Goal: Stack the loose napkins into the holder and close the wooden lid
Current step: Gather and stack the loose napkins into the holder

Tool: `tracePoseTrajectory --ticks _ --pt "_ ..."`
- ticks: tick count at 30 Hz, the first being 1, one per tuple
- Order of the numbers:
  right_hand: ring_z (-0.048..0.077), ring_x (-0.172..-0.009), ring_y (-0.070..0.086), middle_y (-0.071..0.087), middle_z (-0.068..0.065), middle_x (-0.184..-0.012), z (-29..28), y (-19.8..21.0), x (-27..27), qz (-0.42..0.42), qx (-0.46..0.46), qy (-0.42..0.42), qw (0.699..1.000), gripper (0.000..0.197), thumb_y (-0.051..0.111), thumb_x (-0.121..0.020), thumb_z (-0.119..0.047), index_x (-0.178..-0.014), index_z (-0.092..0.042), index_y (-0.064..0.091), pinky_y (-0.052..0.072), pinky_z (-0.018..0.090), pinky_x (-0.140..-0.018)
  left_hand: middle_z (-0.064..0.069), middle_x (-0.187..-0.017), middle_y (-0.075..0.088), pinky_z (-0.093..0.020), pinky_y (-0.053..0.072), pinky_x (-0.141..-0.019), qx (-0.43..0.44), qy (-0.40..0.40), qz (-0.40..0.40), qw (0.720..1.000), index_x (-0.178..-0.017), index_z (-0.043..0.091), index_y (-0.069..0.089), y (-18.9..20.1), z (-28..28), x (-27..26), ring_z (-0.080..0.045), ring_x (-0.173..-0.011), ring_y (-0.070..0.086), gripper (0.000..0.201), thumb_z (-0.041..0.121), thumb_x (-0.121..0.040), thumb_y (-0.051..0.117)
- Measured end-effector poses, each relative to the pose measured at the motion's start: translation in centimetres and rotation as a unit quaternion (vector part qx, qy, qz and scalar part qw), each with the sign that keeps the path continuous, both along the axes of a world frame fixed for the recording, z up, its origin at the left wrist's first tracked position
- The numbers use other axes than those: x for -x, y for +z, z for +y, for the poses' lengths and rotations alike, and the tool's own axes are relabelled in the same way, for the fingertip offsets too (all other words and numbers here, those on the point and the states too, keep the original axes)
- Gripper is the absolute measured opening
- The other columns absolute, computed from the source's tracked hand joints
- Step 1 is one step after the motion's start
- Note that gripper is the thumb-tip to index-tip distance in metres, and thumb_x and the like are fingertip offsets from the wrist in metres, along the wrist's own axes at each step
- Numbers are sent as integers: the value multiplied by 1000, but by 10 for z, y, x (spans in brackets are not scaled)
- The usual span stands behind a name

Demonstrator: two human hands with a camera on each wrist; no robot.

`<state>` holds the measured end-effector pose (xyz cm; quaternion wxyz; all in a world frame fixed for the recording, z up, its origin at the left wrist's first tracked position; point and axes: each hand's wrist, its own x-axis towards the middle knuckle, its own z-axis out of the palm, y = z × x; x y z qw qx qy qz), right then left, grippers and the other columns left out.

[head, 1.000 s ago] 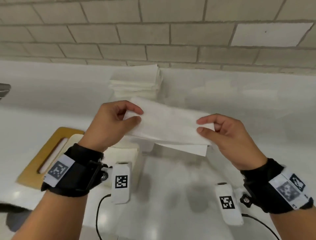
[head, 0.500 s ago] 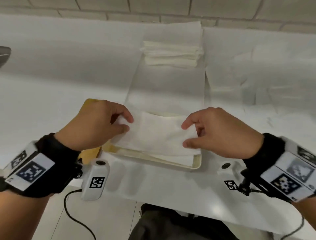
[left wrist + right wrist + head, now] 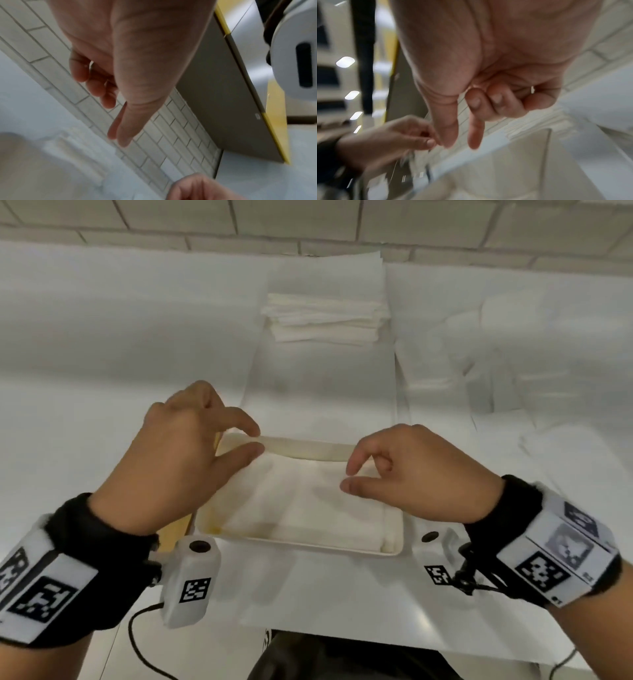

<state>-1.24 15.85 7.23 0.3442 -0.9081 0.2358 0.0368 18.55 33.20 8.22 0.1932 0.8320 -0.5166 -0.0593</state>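
The cream napkin holder point(image 3: 291, 542) stands near the table's front edge, and folded white napkins point(image 3: 301, 501) lie flat inside it. My left hand point(image 3: 258, 440) hovers over the holder's far left corner with thumb and forefinger apart, holding nothing. Over the right half, my right hand point(image 3: 346, 478) hangs with thumb and forefinger slightly parted and empty, the other fingers loosely curled. A stack of loose napkins point(image 3: 325, 320) sits at the back by the wall. A strip of the wooden lid point(image 3: 174, 530) shows left of the holder, mostly hidden under my left wrist.
White paper sheets point(image 3: 496, 371) cover the table, which ends at a brick wall point(image 3: 308, 224) behind. The table's front edge point(image 3: 342, 635) is close to my body. A black cable point(image 3: 137, 645) hangs from the left wrist camera.
Both hands lowered the napkin they were pinching into the holder and let go of it. It now lies flat inside, and the fingers have lifted off.
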Motion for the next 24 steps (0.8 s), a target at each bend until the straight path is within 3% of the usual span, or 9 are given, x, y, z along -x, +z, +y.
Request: tracePoseTrajectory --ticks 3,6,9,12,14,17,19,21,24 --pt "8 -39 32 36 -10 -42 -24 4 21 -133 -147 -125 972 14 74 -86 -28 -83 -15 72 30 10 -49 11 -88 52 -32 44 -64 86 7 51 995 -93 40 71 17 -21 25 -6 -79 56 18 53 -85 62" --pt "14 -46 33 38 0 -49 -48 -3 55 -167 -187 -208 945 11 73 -88 -21 -85 -10 72 34 9 -51 16 -91 54 -38 50 -69 125 1 67 990 -93 43 67 20 -54 63 -7 -85 55 11 53 -90 63" --pt "19 -58 48 51 4 -60 -82 -27 103 -120 -169 -271 940 10 75 -85 -25 -89 -16 71 41 22 -59 11 -94 54 -41 46 -80 133 -25 58 989 -98 36 69 16 -96 107 -15 -95 54 17 47 -90 59" --pt "13 -69 59 62 0 -76 -124 -56 162 -53 -117 -344 930 21 77 -83 -29 -98 -19 66 43 24 -65 7 -100 57 -33 41 -83 127 -61 100 985 -102 29 70 7 -143 155 -15 -99 53 17 40 -92 63" --pt "17 -89 61 62 1 -98 -153 -71 202 -8 -85 -391 916 38 79 -81 -31 -112 -17 61 46 28 -75 5 -102 58 -24 37 -80 83 -85 134 984 -103 27 68 -10 -176 185 -13 -97 54 16 37 -91 66" --pt "26 -117 54 51 8 -130 -191 -85 249 59 -43 -448 891 77 84 -73 -40 -135 -16 46 46 38 -98 2 -113 57 -24 39 -82 -57 -71 196 976 -114 25 62 -54 -222 218 -16 -104 58 27 40 -93 65" --pt "30 -130 46 42 11 -142 -208 -89 266 116 -21 -448 886 102 86 -66 -50 -146 -16 33 42 46 -107 -2 -124 54 -26 41 -86 -132 -35 230 963 -128 21 53 -81 -242 234 -19 -110 57 44 43 -92 65" --pt "31 -135 40 37 12 -146 -216 -90 270 154 -8 -415 897 116 85 -63 -58 -151 -13 24 40 47 -109 -6 -132 47 -30 44 -93 -155 9 248 956 -136 19 44 -99 -252 246 -22 -118 53 57 43 -90 68" --pt "29 -130 44 42 11 -140 -212 -90 259 195 17 -345 918 118 84 -58 -65 -145 -8 28 42 45 -106 -7 -134 45 -35 43 -102 -134 37 241 961 -138 19 40 -110 -258 260 -25 -127 47 65 40 -86 73"
